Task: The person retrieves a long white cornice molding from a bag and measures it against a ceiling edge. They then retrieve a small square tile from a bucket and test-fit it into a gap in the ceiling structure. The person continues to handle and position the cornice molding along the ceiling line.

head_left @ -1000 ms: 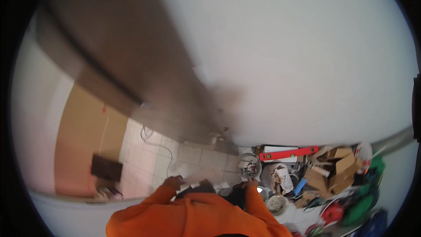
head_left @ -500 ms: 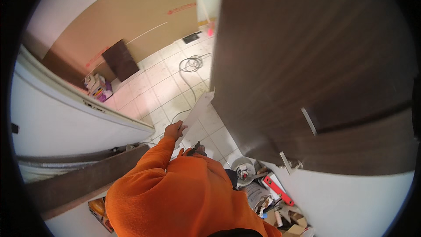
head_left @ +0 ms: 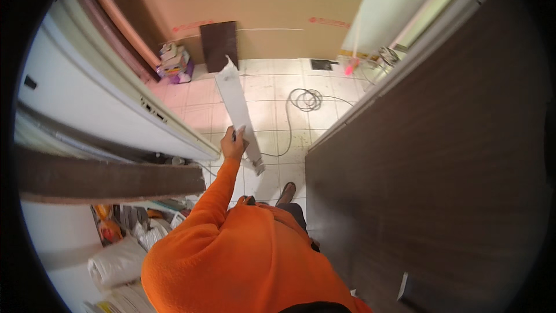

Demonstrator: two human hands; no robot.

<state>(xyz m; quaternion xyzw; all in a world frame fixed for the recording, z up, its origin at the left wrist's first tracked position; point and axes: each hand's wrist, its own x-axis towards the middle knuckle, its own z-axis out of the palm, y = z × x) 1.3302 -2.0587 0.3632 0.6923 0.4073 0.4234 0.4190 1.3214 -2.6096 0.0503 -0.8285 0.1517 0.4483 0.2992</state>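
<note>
My left hand [head_left: 233,146] grips a long, narrow, pale strip [head_left: 223,84] with ragged ends, held out at a slant over the tiled floor [head_left: 321,116]; a small dark item shows at my fingers, too small to name. The strip's far end overlaps the view of a dark brown panel [head_left: 219,43] at the back. A looped grey cable [head_left: 306,99] lies on the tiles to the right of the strip. My right hand is out of view, hidden by my orange-sleeved body or off the frame. My sandalled foot [head_left: 286,191] shows below.
A dark door [head_left: 423,156] stands close on my right, a white doorframe [head_left: 174,130] at left. Beyond are a cardboard sheet [head_left: 272,6] and a pile of items [head_left: 174,61]. A brown board [head_left: 104,179] and plastic-wrapped materials [head_left: 116,261] lie at lower left.
My view has turned from the wall and clutter to the doorway. My left hand has moved forward and up with the pale strip, whose far end has swung left.
</note>
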